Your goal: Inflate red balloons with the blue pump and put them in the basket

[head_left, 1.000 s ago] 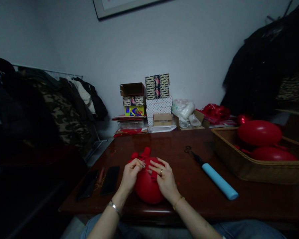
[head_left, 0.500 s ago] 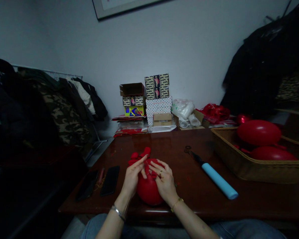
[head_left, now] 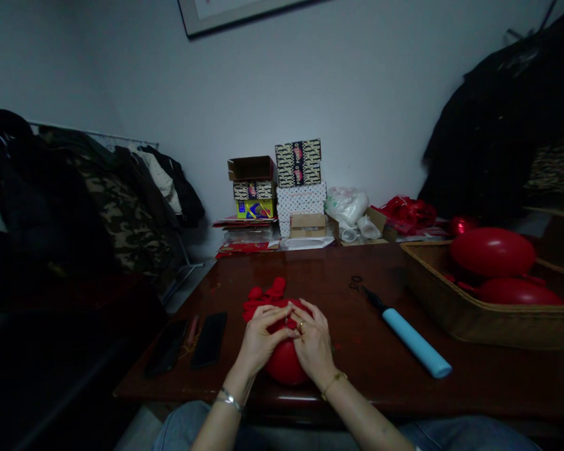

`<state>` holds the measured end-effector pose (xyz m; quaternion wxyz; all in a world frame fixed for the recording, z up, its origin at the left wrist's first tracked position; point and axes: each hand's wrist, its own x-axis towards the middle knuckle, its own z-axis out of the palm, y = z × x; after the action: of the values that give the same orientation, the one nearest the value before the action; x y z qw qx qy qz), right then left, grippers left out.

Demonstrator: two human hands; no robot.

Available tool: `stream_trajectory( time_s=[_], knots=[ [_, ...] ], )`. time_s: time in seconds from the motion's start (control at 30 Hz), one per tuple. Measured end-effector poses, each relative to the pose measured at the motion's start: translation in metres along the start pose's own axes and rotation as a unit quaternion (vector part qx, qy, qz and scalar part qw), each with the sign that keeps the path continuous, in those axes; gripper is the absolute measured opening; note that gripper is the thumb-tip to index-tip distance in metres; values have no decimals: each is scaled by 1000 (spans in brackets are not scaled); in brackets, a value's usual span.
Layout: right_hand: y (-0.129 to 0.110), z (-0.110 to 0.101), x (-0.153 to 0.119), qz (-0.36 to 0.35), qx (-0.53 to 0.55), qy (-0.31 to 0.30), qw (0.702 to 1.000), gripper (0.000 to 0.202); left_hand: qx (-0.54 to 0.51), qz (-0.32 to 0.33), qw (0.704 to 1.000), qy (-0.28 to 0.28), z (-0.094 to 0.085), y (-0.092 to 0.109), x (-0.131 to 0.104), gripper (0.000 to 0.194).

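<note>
An inflated red balloon [head_left: 286, 364] is at the table's near edge, partly covered by my hands. My left hand [head_left: 262, 335] and my right hand [head_left: 313, 335] meet over its top, fingertips pinched together around the balloon's neck. A ring shows on the right hand. Exactly how the neck lies between the fingers is hidden. Just beyond my hands is a bunch of limp red balloons [head_left: 277, 289], partly hidden behind my fingers.
On the right lie a blue balloon pump [head_left: 416, 341] and black-handled scissors [head_left: 356, 283]. A wicker basket [head_left: 489, 329] holds red balloons [head_left: 492, 250]. Two dark phones [head_left: 209, 339] rest on the left. Stacked boxes [head_left: 301, 203] and plastic bags [head_left: 348, 207] stand at the back.
My left hand has moved right and its fingers have closed in toward the right hand over the balloon's neck. The right hand has stayed nearly in place.
</note>
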<state>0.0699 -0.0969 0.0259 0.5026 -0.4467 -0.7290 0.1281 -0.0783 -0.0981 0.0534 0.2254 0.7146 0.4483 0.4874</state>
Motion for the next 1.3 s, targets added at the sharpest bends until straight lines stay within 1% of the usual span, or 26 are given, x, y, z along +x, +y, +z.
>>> stream_trajectory(
  time_s=[0.1, 0.2, 0.23, 0.33, 0.4, 0.43, 0.5, 0.57, 0.6, 0.67, 0.77, 0.87, 1.03, 1.13, 1.3],
  knots=[
    [-1, 1, -2, -10, -30, 12, 999, 45, 12, 9, 1000, 6, 7, 1, 2, 33],
    [-3, -1, -3, -11, -34, 9, 999, 41, 18, 3, 999, 36, 14, 2, -1, 14],
    [-4, -3, -3, -12, -26, 5, 1000, 39, 21, 0, 999, 47, 16, 2, -3, 12],
    [-2, -8, -1, -10, 42, -34, 998, 36, 21, 0, 998, 64, 20, 2, -7, 16],
    [2, -12, 1, 18, 124, -58, 990, 31, 12, 1, 998, 62, 21, 0, -8, 17],
    [5, -14, 2, 40, 161, -60, 984, 29, 10, 0, 998, 59, 21, -1, -9, 18],
    [10, -16, 5, 82, 206, -41, 974, 28, 14, -2, 999, 53, 21, -3, -8, 17],
    [14, -18, 8, 99, 211, -27, 972, 35, 27, 3, 998, 51, 21, -4, -8, 16],
    [15, -19, 10, 95, 208, -33, 973, 39, 33, 8, 998, 51, 21, -4, -7, 16],
    [15, -22, 14, 77, 212, -63, 972, 39, 39, 23, 998, 45, 20, -3, -6, 16],
    [15, -26, 20, 48, 224, -123, 966, 30, 37, 45, 998, 27, 18, -2, -5, 17],
    [18, -28, 25, 35, 237, -158, 958, 25, 31, 60, 998, 12, 16, -2, -4, 20],
    [26, -31, 30, 39, 258, -167, 951, 17, 21, 66, 997, -18, 13, -1, -3, 24],
    [30, -34, 32, 48, 269, -159, 949, 19, 17, 59, 997, -38, 12, 0, -2, 26],
    [29, -42, 30, 55, 285, -172, 941, 22, 11, 37, 999, -20, 14, 6, -2, 23]
  ],
)
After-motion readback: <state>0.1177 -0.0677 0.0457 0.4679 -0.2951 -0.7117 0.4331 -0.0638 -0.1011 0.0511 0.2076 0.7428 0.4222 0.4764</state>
